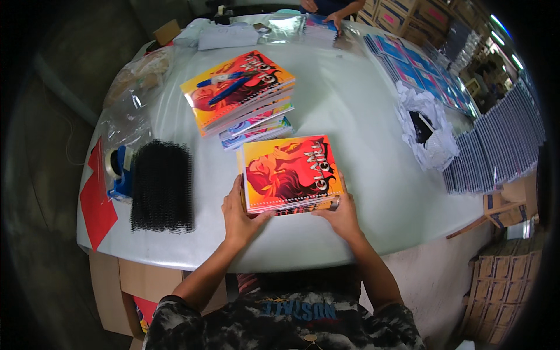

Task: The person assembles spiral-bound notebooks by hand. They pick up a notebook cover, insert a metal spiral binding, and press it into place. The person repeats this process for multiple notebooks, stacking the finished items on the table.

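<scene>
Between my two hands sits a stack of notebooks (286, 169) with glossy yellow-and-red illustrated covers, a row of punched holes along the near edge. My left hand (240, 216) grips its left side, thumb at the near edge. On the opposite side my right hand (341, 217) holds it the same way. The fingers under and behind the stack are partly hidden. Just beyond, a taller pile of similar notebooks (239, 87) leans unevenly, with blue pens (227, 88) lying on top. Left of my left hand is a bundle of black plastic binding coils (162, 186).
A blue tape dispenser (121, 175) and red sheets (96, 210) lie at the table's left. Crumpled white wrapping (429, 131) and stacked bound notebooks (496, 146) stand at the right. Across the table, another person's hand (333, 22) touches a blue-covered stack. Cardboard boxes (504, 286) line the right.
</scene>
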`<state>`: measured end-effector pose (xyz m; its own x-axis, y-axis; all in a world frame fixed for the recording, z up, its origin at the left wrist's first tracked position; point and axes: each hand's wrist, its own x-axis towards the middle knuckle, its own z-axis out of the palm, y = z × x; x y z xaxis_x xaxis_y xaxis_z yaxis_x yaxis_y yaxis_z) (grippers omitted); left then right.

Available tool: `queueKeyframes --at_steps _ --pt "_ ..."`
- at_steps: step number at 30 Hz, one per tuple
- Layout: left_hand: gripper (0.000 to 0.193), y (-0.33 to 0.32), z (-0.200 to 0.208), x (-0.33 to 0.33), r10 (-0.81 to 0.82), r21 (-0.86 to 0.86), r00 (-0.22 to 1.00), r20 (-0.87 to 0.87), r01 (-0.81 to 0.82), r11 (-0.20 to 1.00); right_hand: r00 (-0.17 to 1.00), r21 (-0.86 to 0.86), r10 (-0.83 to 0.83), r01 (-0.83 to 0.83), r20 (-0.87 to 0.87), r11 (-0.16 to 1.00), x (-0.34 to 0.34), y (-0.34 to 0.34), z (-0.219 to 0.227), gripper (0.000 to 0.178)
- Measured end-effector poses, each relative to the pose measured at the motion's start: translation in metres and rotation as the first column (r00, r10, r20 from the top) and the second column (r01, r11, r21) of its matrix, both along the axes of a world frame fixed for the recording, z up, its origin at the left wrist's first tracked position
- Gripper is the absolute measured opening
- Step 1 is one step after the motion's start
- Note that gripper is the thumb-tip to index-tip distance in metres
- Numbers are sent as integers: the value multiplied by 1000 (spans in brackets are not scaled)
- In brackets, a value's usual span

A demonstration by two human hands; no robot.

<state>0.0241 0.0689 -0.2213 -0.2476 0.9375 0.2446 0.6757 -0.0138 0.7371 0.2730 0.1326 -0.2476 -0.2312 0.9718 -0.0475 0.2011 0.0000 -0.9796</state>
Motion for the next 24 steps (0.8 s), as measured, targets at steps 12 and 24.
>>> queueKeyframes --at_steps 12,24 --pt "114 10 9 21 69 12 965 -252 -68 998 887 125 216 -289 408 949 14 68 18 122" --pt "118 11 12 32 187 -33 973 -134 -193 981 908 290 257 -357 332 888 12 85 6 117"
